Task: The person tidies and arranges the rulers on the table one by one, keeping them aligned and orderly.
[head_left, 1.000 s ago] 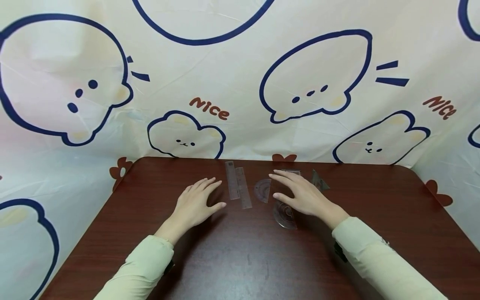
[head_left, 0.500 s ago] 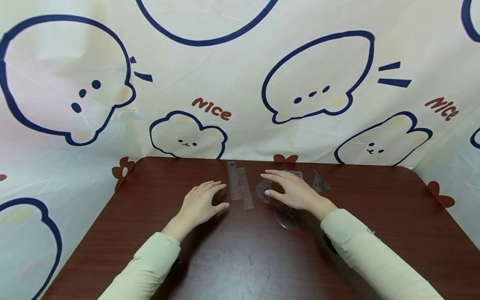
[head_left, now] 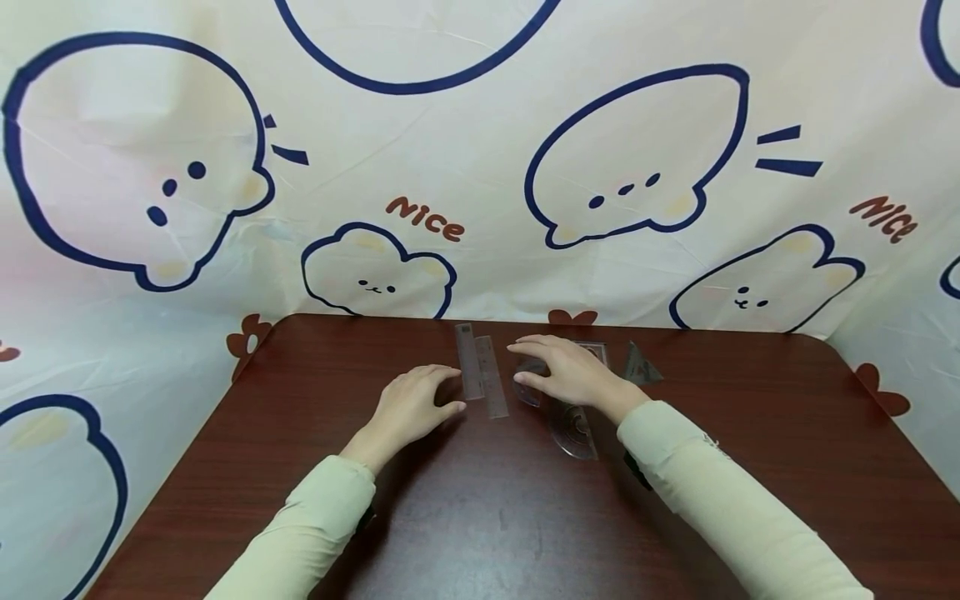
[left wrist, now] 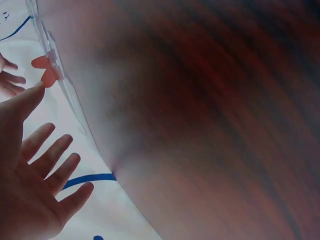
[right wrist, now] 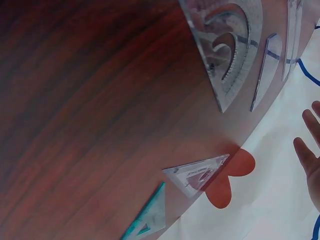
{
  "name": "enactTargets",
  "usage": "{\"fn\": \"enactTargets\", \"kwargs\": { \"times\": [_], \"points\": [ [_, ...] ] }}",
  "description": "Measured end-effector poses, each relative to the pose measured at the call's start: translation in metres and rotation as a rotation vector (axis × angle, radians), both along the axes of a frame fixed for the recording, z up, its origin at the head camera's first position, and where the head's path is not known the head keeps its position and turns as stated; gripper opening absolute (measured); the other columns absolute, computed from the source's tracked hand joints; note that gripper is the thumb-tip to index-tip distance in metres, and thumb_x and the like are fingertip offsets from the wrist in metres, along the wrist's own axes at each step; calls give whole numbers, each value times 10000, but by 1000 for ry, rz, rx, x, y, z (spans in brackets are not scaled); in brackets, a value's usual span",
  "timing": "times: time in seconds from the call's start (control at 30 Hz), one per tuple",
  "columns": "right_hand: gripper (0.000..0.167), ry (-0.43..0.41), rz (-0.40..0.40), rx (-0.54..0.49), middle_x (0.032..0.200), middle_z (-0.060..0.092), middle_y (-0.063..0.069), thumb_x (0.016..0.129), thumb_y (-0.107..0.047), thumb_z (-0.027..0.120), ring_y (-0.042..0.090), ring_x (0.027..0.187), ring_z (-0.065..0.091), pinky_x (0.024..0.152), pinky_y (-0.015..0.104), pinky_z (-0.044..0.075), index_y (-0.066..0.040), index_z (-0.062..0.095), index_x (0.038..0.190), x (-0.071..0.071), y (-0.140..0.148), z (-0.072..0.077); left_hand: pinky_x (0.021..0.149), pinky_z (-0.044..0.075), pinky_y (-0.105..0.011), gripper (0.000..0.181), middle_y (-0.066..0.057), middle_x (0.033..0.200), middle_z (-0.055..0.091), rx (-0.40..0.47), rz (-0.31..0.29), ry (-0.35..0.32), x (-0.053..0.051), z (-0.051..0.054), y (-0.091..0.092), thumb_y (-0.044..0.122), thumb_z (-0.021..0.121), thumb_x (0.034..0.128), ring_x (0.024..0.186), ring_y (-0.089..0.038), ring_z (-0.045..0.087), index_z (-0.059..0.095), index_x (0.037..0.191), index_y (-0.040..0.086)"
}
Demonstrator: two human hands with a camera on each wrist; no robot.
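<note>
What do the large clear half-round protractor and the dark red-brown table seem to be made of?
Large clear half-round protractor: probably glossy plastic; brown shows through, edges glint.
Dark red-brown table: wood or printed laminate, I can't tell; streaky grain, soft sheen with pale glare.

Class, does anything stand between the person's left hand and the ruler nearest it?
Nothing visible does. In the head view, the left hand is right beside the nearer ruler, with only tabletop showing between them. The other ruler lies on the far side, out of the way.
</note>
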State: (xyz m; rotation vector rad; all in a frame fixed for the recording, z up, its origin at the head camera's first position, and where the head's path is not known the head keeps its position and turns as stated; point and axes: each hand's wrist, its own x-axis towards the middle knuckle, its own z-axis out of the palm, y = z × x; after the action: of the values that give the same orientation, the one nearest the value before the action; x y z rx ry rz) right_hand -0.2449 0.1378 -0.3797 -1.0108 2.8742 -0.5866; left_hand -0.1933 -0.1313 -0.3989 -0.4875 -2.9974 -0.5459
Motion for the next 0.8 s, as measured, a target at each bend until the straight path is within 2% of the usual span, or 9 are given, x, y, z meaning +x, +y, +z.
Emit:
{"fn": "enactTargets", "kwargs": {
  "times": [0.3, 0.47, 0.8],
  "points": [
    [508, -18, -5, 15, 1455, 500, 83, 986, -389, 616, 277, 1346, 454, 1079, 489, 362, -158, 538, 1431, -14, -8, 3, 984, 438, -519, 519, -68, 1351, 593, 14, 30, -41, -5, 0, 7, 404, 744, 887, 1252, -295, 536, 628, 1332, 163],
    [491, -42, -31, 16, 1442, 519, 47, 979, -382, 629, 246, 1338, 467, 1076, 460, 373, -180, 551, 1420, -22, -12, 3, 945, 460, -520, 492, -66, 1318, 608, 33, 59, -61, -10, -2, 10, 418, 738, 889, 1209, -298, 562, 647, 1306, 173],
    [459, -78, -46, 14, 1427, 535, 53, 969, -303, 664, 243, 1328, 477, 1061, 442, 397, -157, 575, 1395, -38, -30, 1, 858, 496, -510, 415, -36, 1170, 676, 133, 143, -96, -18, -3, 18, 404, 756, 877, 1079, -247, 631, 703, 1208, 160]
  ]
}}
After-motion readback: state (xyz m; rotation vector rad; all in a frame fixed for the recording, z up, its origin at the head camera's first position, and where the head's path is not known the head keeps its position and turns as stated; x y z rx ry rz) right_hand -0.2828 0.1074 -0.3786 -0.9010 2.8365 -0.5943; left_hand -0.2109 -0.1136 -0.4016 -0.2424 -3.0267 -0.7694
